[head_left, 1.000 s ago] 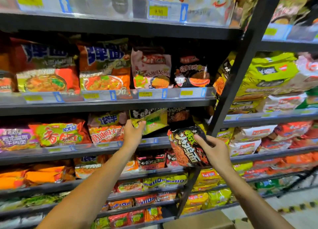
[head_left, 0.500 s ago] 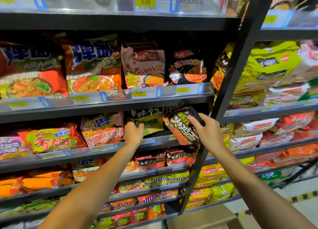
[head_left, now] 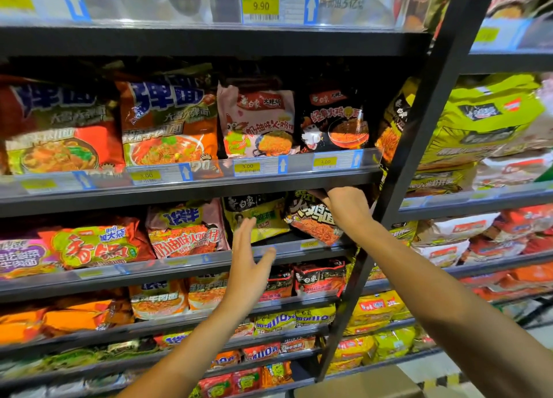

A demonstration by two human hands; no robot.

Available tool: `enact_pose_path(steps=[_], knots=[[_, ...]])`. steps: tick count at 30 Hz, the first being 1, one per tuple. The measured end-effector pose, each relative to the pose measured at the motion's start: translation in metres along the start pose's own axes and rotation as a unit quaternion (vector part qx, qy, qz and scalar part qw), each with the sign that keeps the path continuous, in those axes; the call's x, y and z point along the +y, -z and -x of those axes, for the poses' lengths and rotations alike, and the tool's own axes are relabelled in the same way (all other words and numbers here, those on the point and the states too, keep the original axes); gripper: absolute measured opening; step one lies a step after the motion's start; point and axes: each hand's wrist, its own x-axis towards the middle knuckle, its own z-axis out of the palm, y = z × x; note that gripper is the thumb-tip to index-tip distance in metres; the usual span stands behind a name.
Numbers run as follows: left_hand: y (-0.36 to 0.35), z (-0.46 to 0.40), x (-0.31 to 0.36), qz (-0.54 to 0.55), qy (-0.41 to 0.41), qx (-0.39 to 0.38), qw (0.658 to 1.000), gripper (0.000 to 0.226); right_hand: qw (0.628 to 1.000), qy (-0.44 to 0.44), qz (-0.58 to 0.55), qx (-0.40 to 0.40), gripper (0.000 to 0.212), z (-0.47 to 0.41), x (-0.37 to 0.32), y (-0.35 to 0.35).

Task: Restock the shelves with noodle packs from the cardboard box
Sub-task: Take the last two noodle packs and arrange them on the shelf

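The black noodle pack [head_left: 311, 218] sits tilted at the right end of the shelf [head_left: 185, 263], beside a yellow pack [head_left: 257, 218]. The right hand [head_left: 348, 206] grips its top edge. The left hand [head_left: 248, 266] hovers spread-fingered before the shelf, holding nothing.

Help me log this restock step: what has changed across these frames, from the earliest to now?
The right hand carried the black noodle pack up from in front of the post into the shelf slot beside the yellow-green pack, and still grips its top. The left hand let go of the yellow-green pack and drew back, fingers open. The other packs on the shelves stayed put.
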Motion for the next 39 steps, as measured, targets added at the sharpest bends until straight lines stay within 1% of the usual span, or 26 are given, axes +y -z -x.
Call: enact_pose_path(steps=[2,4,5,6,8,9,11,12,13,14,15,17,18,19,20,21,22,23,24,26,28,30,32,35,37,39], knots=[[0.004,0.016,-0.008,-0.026,-0.02,-0.03,0.999,0.058,1.0,0.011,0.018,-0.011,0.037,-0.004,-0.009,0.004],[0.007,0.033,-0.017,-0.037,-0.04,-0.059,0.997,0.056,0.999,0.024,0.0,-0.024,0.041,-0.011,-0.014,0.004],[0.01,0.04,-0.021,-0.048,-0.053,-0.07,0.995,0.055,0.999,0.029,-0.015,-0.043,0.046,-0.014,-0.014,0.003],[0.012,0.046,-0.025,-0.06,-0.062,-0.079,0.993,0.053,0.996,0.015,-0.025,-0.085,0.051,-0.016,-0.014,0.005],[0.016,0.054,-0.031,-0.073,-0.064,-0.091,0.991,0.047,0.981,-0.034,-0.042,-0.186,0.045,-0.019,-0.008,0.007],[0.017,0.057,-0.033,-0.074,-0.057,-0.098,0.991,0.044,0.979,-0.03,-0.04,-0.198,0.042,-0.023,-0.003,0.004],[0.02,0.063,-0.035,-0.079,-0.047,-0.108,0.99,0.041,0.97,-0.04,-0.074,-0.227,0.04,-0.028,-0.003,0.001],[0.02,0.066,-0.037,-0.082,-0.046,-0.111,0.989,0.04,0.97,-0.031,-0.074,-0.228,0.039,-0.027,-0.002,-0.003],[0.02,0.068,-0.038,-0.085,-0.045,-0.112,0.989,0.04,0.975,-0.002,-0.043,-0.218,0.036,-0.027,0.001,-0.01],[0.021,0.07,-0.039,-0.085,-0.044,-0.112,0.989,0.041,0.979,0.002,-0.031,-0.202,0.034,-0.023,0.001,-0.011],[0.021,0.071,-0.04,-0.086,-0.044,-0.113,0.989,0.043,0.987,0.017,-0.006,-0.163,0.038,-0.023,0.001,-0.018],[0.02,0.073,-0.039,-0.084,-0.045,-0.116,0.989,0.044,0.995,0.062,0.053,-0.063,0.061,-0.024,0.001,-0.039],[0.02,0.074,-0.039,-0.082,-0.042,-0.118,0.989,0.044,0.995,0.054,0.057,-0.054,0.066,-0.022,-0.001,-0.044],[0.02,0.075,-0.038,-0.081,-0.041,-0.12,0.989,0.044,0.997,0.03,0.023,-0.074,0.058,-0.017,-0.005,-0.044],[0.019,0.075,-0.038,-0.08,-0.042,-0.121,0.988,0.044,0.995,0.009,0.006,-0.104,0.039,-0.01,-0.01,-0.042],[0.019,0.075,-0.038,-0.08,-0.044,-0.122,0.988,0.044,0.994,-0.003,0.009,-0.11,0.02,0.0,-0.013,-0.04],[0.018,0.074,-0.038,-0.082,-0.045,-0.123,0.988,0.045,0.996,-0.011,-0.006,-0.086,0.014,0.007,-0.012,-0.046],[0.018,0.073,-0.038,-0.087,-0.047,-0.125,0.987,0.045,0.999,-0.002,0.001,-0.049,0.023,0.014,-0.01,-0.053],[0.017,0.07,-0.037,-0.095,-0.05,-0.129,0.986,0.045,1.0,-0.003,-0.016,-0.008,0.035,0.022,-0.008,-0.057],[0.015,0.064,-0.036,-0.121,-0.062,-0.14,0.981,0.046,0.999,0.022,-0.033,0.036,0.046,0.039,-0.003,-0.075],[0.014,0.053,-0.036,-0.157,-0.08,-0.147,0.973,0.046,0.996,0.049,-0.066,0.039,0.048,0.06,-0.001,-0.087],[0.013,0.04,-0.037,-0.204,-0.1,-0.143,0.963,0.046,0.996,0.058,-0.062,0.039,0.05,0.076,0.003,-0.093],[0.012,0.031,-0.037,-0.219,-0.105,-0.135,0.961,0.045,0.997,0.06,-0.036,0.008,0.055,0.082,0.007,-0.097],[0.008,0.026,-0.04,-0.219,-0.105,-0.134,0.961,0.044,0.996,0.047,-0.024,-0.069,0.065,0.074,0.005,-0.098],[0.005,0.026,-0.045,-0.233,-0.11,-0.142,0.956,0.042,0.993,0.039,-0.017,-0.107,0.08,0.063,0.002,-0.099],[0.002,0.028,-0.048,-0.241,-0.109,-0.151,0.953,0.041,0.992,0.04,-0.009,-0.123,0.102,0.049,0.002,-0.101]])
